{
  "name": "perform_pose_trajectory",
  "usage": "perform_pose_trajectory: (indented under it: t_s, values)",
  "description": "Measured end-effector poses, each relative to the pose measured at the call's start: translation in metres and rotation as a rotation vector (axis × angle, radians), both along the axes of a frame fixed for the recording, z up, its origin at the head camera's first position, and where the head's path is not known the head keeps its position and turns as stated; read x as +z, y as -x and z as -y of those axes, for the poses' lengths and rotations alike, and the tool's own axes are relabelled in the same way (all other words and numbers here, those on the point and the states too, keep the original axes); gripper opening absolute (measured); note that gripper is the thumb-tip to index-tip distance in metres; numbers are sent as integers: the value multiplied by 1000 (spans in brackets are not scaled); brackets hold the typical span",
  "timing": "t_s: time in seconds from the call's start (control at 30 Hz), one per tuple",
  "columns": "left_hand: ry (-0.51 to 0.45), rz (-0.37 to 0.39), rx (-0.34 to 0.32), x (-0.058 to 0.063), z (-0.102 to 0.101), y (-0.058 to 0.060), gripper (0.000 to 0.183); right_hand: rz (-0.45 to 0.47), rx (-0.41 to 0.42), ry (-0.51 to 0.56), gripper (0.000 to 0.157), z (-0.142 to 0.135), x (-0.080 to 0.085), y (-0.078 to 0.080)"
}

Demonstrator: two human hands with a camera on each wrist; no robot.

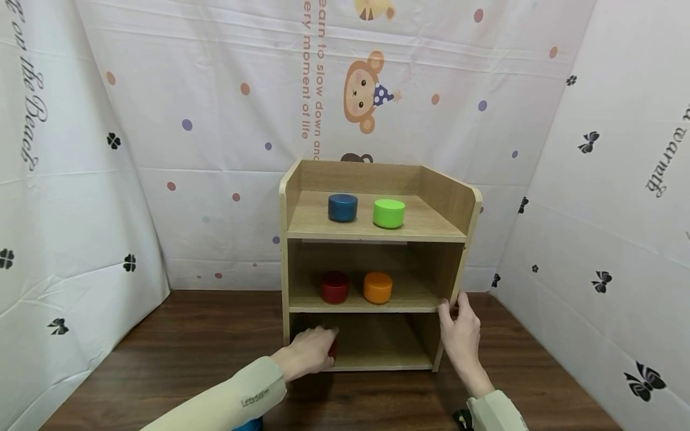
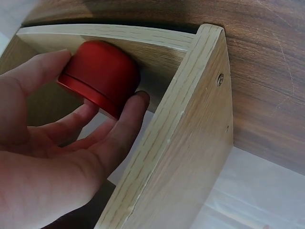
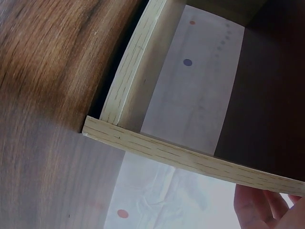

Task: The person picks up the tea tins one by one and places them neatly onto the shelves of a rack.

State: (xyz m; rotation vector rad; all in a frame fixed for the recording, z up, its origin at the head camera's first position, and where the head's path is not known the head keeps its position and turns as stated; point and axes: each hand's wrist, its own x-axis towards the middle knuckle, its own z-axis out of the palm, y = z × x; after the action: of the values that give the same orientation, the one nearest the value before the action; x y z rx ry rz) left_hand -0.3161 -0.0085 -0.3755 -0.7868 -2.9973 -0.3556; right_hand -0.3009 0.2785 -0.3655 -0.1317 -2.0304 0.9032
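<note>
My left hand (image 1: 308,353) reaches into the left side of the bottom compartment of a small wooden shelf (image 1: 377,237). It holds a small round red tin (image 2: 101,74), with thumb and fingers around its sides. In the left wrist view the tin is tilted, and a seam runs near one end; in the head view the hand mostly hides it. At the shelf's right side panel, my right hand (image 1: 462,335) grips the front edge, thumb to the inside and fingers to the outside. The right wrist view shows its fingers (image 3: 259,205) partly hidden by the panel.
A blue tin (image 1: 342,208) and a green tin (image 1: 389,214) stand on the top shelf. On the middle one are a dark red tin (image 1: 335,287) and an orange tin (image 1: 378,287). Beneath is a dark wooden table (image 1: 215,341), with a printed curtain (image 1: 215,120) behind.
</note>
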Motion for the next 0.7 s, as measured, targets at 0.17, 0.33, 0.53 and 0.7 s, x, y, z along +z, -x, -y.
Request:
perform_pose_trajectory:
  t_s: [0.17,0.33,0.53,0.7]
  values:
    - [-2,5,-3,0,-1,1,62,0,2,2,10,0,0,0]
    - [-2,3,3,-1,0,1,60,6,9,5,11,1,1,-1]
    - [0,-41,1,0,1,-2,59,13,8,9,11,1,2,0]
    - [-10,-113,-16,5,3,-8,57,22,12,11,12,0,1,-1]
